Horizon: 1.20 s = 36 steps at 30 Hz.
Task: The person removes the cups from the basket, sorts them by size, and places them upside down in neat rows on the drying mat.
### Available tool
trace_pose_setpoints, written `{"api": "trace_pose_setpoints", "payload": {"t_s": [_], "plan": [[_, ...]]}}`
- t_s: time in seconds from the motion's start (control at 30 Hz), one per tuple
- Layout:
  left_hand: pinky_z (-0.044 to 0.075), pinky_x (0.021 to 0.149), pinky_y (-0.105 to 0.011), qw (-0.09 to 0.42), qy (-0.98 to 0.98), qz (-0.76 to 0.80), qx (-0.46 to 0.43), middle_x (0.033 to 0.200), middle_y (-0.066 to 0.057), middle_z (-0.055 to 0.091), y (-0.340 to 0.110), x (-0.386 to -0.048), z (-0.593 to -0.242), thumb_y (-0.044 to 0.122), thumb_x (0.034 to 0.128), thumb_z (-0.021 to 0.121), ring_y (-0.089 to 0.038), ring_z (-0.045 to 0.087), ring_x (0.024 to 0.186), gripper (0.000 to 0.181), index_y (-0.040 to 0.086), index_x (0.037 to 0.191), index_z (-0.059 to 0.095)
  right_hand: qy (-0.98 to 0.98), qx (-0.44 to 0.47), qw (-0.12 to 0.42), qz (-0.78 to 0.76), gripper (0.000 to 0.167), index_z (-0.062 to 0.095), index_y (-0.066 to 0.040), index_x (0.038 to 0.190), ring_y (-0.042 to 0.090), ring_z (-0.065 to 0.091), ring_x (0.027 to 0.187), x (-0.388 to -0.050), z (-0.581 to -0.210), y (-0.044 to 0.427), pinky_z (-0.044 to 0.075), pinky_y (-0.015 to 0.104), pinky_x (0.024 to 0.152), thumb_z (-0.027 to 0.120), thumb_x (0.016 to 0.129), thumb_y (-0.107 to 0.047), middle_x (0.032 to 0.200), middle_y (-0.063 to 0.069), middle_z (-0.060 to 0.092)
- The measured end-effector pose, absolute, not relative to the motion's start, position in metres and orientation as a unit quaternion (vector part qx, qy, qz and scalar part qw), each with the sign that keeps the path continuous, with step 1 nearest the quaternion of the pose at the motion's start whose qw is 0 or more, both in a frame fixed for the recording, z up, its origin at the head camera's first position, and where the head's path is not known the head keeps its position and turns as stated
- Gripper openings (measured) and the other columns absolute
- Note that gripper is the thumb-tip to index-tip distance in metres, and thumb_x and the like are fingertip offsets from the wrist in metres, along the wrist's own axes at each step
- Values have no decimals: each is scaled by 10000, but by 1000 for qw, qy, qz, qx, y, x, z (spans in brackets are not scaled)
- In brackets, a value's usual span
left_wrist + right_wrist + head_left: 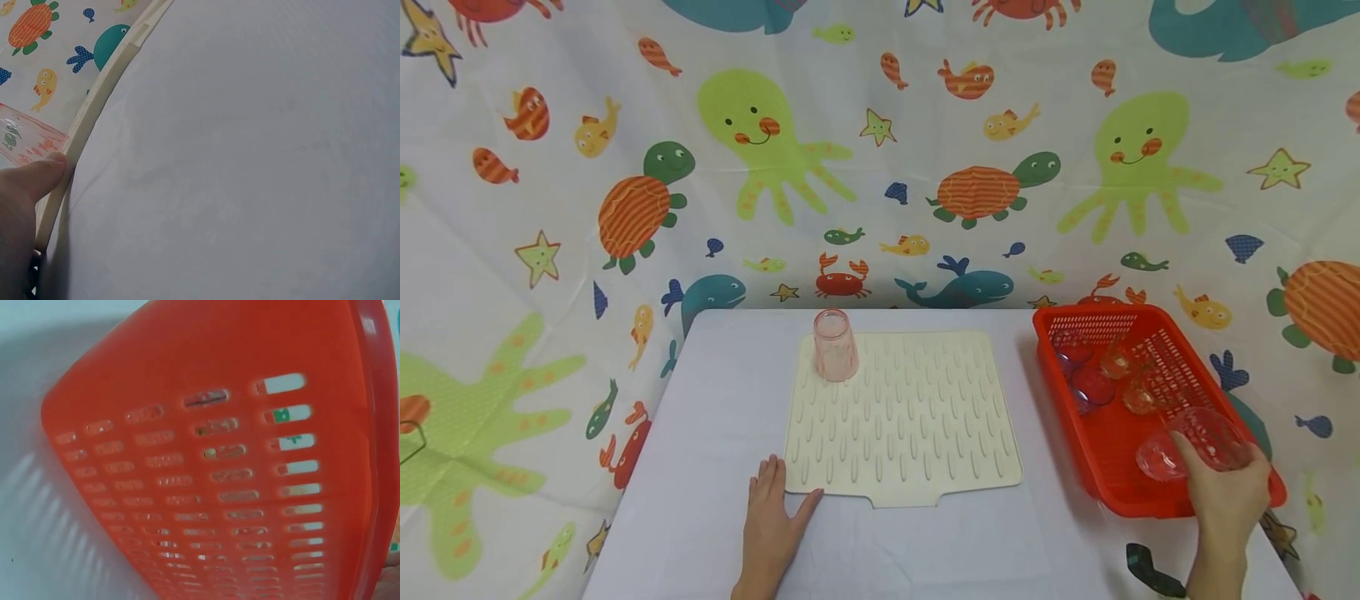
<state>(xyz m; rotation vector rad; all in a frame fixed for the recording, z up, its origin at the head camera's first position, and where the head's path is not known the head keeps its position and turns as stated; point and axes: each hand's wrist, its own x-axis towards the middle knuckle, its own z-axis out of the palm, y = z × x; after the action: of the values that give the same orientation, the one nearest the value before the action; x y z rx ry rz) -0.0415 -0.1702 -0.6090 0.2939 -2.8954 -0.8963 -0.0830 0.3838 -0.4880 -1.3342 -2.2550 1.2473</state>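
Observation:
My left hand [769, 525] lies at the near left corner of the cream ribbed mat [917, 417], its fingers straight along the edge; the left wrist view shows the thumb [44, 175] against the mat's rim [94, 112]. A pink clear glass [835, 346] stands upside down on the mat's far left corner. In the red basket [1093, 467], my right hand [1225, 492] grips a clear pinkish glass [1206, 437] near the front right. The right wrist view is mostly the basket's slotted wall [250, 356], with a bit of the hand at the lower right edge.
Several clear glasses with purple and amber tints, one purple [1090, 387] and one amber [1138, 396], lie in the far part of the basket. A dark strap [1150, 571] is beside my right wrist. A patterned sea-animal curtain [880, 200] hangs behind the white table [715, 400].

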Motion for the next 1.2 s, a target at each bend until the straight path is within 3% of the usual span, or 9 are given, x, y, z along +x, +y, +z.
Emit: {"api": "trace_pose_setpoints", "payload": {"t_s": [0.33, 0.67, 0.9, 1.2], "plan": [[180, 1275, -550, 46, -949, -296, 95, 1588, -281, 329, -170, -41, -609, 461, 844, 778, -436, 260, 1509, 919, -116, 1457, 409, -769, -451, 144, 429, 922, 139, -260, 1605, 330, 254, 1531, -87, -485, 373, 328, 558, 1206, 671, 898, -520, 1684, 81, 214], [181, 1277, -544, 52, -950, -294, 96, 1585, -279, 336, -169, -40, -607, 475, 847, 771, -434, 277, 1503, 919, -114, 1456, 415, -761, -424, 202, 448, 847, 247, -340, 1559, 222, 308, 1500, -85, -469, 360, 345, 461, 1229, 712, 873, -515, 1643, -14, 308], [164, 1284, -535, 40, -950, -295, 96, 1593, -277, 323, -171, -40, -608, 493, 859, 752, -425, 258, 1514, 925, -113, 1464, 401, -759, -394, 249, 455, 808, 334, -331, 1526, 151, 386, 1447, -83, -454, 345, 358, 331, 1227, 766, 853, -449, 1576, -51, 419], [130, 1299, -500, 45, -949, -295, 102, 1597, -266, 324, -171, -40, -609, 467, 846, 774, -416, 254, 1517, 933, -106, 1474, 388, -755, -348, 286, 476, 771, 405, -322, 1486, 106, 427, 1396, -86, -435, 326, 356, 271, 1218, 814, 833, -353, 1509, -83, 480]]}}
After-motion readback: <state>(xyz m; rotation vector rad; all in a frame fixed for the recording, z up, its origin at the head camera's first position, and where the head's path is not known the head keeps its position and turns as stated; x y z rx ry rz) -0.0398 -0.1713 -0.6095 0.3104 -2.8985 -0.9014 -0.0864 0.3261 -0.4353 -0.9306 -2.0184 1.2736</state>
